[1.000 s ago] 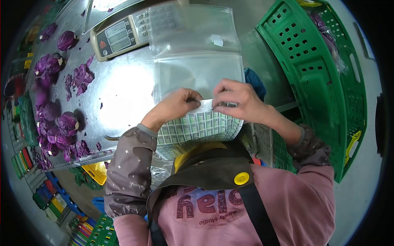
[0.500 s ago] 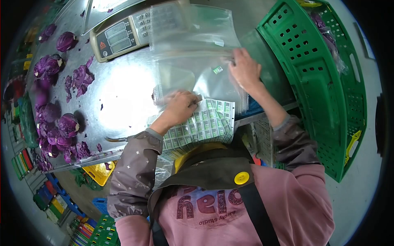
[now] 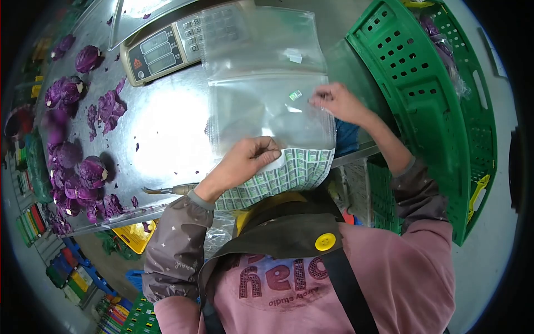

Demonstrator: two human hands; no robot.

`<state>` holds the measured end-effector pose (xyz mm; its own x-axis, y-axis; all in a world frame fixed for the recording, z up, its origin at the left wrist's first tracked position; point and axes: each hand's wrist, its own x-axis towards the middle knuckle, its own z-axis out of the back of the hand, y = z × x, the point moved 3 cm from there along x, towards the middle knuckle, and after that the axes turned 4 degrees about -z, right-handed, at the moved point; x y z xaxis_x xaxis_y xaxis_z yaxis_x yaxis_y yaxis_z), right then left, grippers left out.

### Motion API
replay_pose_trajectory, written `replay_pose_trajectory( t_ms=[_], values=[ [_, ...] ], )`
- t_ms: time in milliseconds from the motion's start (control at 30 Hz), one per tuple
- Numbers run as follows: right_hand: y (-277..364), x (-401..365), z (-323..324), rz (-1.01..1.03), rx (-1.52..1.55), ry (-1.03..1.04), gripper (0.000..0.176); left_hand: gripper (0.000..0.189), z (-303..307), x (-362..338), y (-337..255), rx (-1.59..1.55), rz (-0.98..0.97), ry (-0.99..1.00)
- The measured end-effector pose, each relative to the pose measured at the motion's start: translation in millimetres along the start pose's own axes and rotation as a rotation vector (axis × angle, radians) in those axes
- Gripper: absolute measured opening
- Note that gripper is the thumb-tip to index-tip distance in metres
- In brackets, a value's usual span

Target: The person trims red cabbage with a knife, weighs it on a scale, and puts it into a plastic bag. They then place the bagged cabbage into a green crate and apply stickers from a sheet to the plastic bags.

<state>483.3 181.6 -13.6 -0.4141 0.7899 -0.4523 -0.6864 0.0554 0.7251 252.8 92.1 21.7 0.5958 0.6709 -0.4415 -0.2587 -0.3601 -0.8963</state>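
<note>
My left hand (image 3: 243, 162) is closed on the upper edge of a sheet of small green and white stickers (image 3: 278, 172), which hangs over the table's near edge. Above it lies a stack of clear plastic bags (image 3: 245, 114), with one green sticker (image 3: 295, 94) on the top bag. My right hand (image 3: 340, 103) hovers by the bags' right side, thumb and fingertips pinched together. Whatever may be between those fingertips is too small to make out.
A digital scale (image 3: 161, 50) stands behind the bags, partly covered by them. Red cabbages (image 3: 64, 92) and loose leaves sit at the left. A hooked knife (image 3: 167, 190) lies near the front edge. A big green crate (image 3: 411, 83) flanks the right side.
My right hand has moved down and slightly right, off the bags' upper part. The bags now lie flatter. My left hand and the sticker sheet's upper edge have shifted slightly toward my body.
</note>
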Motion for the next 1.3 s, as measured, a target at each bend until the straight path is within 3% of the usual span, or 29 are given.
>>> replay_pose_trajectory(
  t_ms=[100,167,200,267,300,367,433,500,600,633,867,967,1033,1067,1133,1167,1233,1267,1300],
  values=[
    [-4.3,33.2,22.9,0.070,0.214,-0.234,0.023,0.016,-2.7,-4.1,-7.8,-0.086,-0.027,0.003],
    [16.4,43.0,51.6,-0.153,0.463,-0.401,0.025,0.014,-0.2,-4.1,-4.9,-0.106,-0.037,0.015],
    [10.5,52.4,58.8,-0.149,0.463,-0.397,0.025,0.013,1.3,-4.2,-3.3,-0.123,-0.049,0.023],
    [8.3,58.1,85.3,0.097,-0.043,-0.970,0.022,0.013,6.4,-5.0,0.8,-0.087,-0.036,-0.006],
    [21.3,50.1,82.7,0.107,-0.041,-0.963,0.022,0.013,8.7,-5.0,2.0,-0.054,-0.026,-0.031],
    [60.7,11.3,57.9,0.157,0.099,-0.674,0.020,0.013,11.5,-5.5,2.8,-0.088,0.011,-0.055],
    [85.1,-19.7,15.3,0.534,0.146,-0.224,0.023,0.012,12.3,-2.7,0.4,-0.115,0.037,-0.061],
    [107.5,-42.4,-21.3,0.796,-0.145,-0.103,0.023,0.012,12.9,-1.0,-2.1,-0.157,0.067,-0.023],
    [111.3,-48.9,-37.4,0.785,-0.384,-0.003,0.022,0.010,11.8,-2.1,-12.1,-0.224,0.131,0.012],
    [108.8,-48.5,-39.6,0.816,-0.389,-0.050,0.015,0.010,12.0,-1.3,-11.8,-0.223,0.132,0.011],
    [98.4,-67.1,-44.1,1.039,-0.511,-0.175,0.014,0.013,10.2,5.8,-5.9,-0.271,0.130,0.130],
    [87.8,-58.2,-41.0,0.895,-0.426,-0.186,0.012,0.014,13.1,9.4,-1.0,-0.134,0.128,0.038],
    [70.2,-37.4,-25.5,0.263,-0.028,-0.279,0.011,0.015,15.0,10.7,3.2,-0.002,0.130,-0.035],
    [64.3,-25.1,-23.9,0.263,-0.028,-0.279,0.011,0.016,16.2,11.8,6.1,0.069,0.118,-0.053],
    [40.3,6.6,-21.0,0.017,0.108,-0.386,0.018,0.016,16.5,15.4,11.8,0.146,0.104,-0.065],
    [39.0,15.4,-22.3,0.014,0.111,-0.387,0.018,0.018,16.6,15.8,15.1,0.206,0.089,-0.111],
    [37.1,26.8,-27.4,-0.130,-0.267,-0.368,0.026,0.020,16.2,17.5,26.8,0.267,0.077,-0.155],
    [37.2,27.0,-27.3,-0.130,-0.264,-0.368,0.026,0.021,17.5,19.1,34.2,0.289,0.042,-0.160],
    [37.7,27.3,-26.5,-0.170,-0.447,-0.354,0.030,0.022,19.3,19.9,37.4,0.312,0.006,-0.167]
  ],
)
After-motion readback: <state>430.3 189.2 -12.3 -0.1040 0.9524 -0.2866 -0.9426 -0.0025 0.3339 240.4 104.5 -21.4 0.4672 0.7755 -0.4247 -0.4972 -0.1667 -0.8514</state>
